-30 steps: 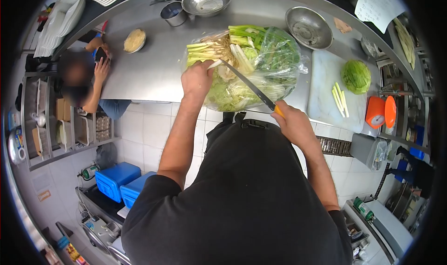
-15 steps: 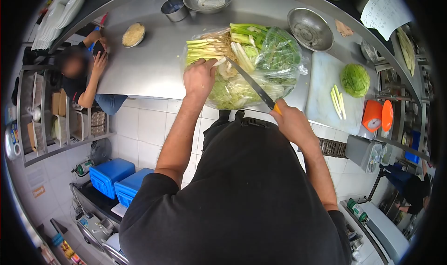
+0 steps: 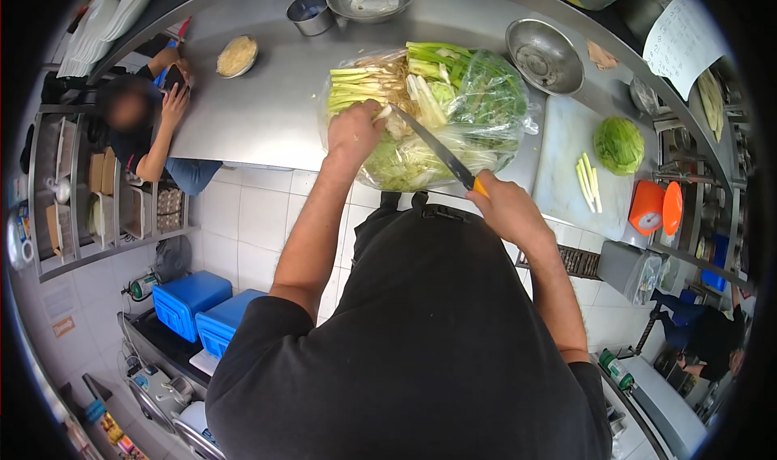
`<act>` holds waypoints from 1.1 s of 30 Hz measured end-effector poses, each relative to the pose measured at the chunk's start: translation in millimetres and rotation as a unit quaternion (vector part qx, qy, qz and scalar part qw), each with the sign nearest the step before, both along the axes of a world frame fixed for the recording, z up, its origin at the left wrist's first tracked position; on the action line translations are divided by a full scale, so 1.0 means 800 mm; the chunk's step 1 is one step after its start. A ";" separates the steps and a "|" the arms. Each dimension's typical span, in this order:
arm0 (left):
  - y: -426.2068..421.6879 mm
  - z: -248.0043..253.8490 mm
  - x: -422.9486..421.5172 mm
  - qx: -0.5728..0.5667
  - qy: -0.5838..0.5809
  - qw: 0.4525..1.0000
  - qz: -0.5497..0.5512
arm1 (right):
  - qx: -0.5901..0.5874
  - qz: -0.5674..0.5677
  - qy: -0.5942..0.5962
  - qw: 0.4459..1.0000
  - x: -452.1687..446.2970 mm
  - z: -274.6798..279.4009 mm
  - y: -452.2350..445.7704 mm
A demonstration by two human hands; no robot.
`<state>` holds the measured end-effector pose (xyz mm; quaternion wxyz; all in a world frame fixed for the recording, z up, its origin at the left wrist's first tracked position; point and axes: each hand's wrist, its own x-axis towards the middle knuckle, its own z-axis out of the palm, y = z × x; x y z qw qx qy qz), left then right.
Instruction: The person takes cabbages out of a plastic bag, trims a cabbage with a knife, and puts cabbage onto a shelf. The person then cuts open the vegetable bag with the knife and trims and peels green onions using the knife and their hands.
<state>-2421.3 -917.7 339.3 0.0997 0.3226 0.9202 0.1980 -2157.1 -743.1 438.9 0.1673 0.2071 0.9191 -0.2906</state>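
My right hand [image 3: 510,209] grips the yellow-orange handle of a long knife [image 3: 437,147]. Its blade slants up to the left, and the tip reaches the pale vegetable end in my left hand [image 3: 356,132]. My left hand is closed round that end, which looks like a scallion [image 3: 382,114]; the fingers partly hide it. Beneath both lies a clear plastic bag [image 3: 494,96] spread with vegetables. On it are a bunch of scallions [image 3: 364,82] with roots, green stalks [image 3: 441,55] and pale leafy lettuce [image 3: 405,162].
A white cutting board [image 3: 558,169] on the right carries a head of lettuce [image 3: 619,146] and several cut scallion stalks [image 3: 586,183]. Beside it stands an orange scale [image 3: 647,205]. Metal bowls [image 3: 546,55] sit along the back. At the left, a person [image 3: 154,128] holds a phone.
The view has shifted slightly, so the counter's things appear a little to the right. Both hands keep their grips, and the knife tip stays by the scallion end.
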 end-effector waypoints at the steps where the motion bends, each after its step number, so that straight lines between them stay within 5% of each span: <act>1: 0.004 -0.004 0.001 -0.002 0.008 1.000 -0.002 | 0.002 0.002 0.003 1.000 0.000 -0.002 0.000; 33: 0.013 -0.037 -0.006 0.072 -0.046 0.992 0.092 | 0.000 0.004 -0.021 1.000 -0.055 -0.027 -0.020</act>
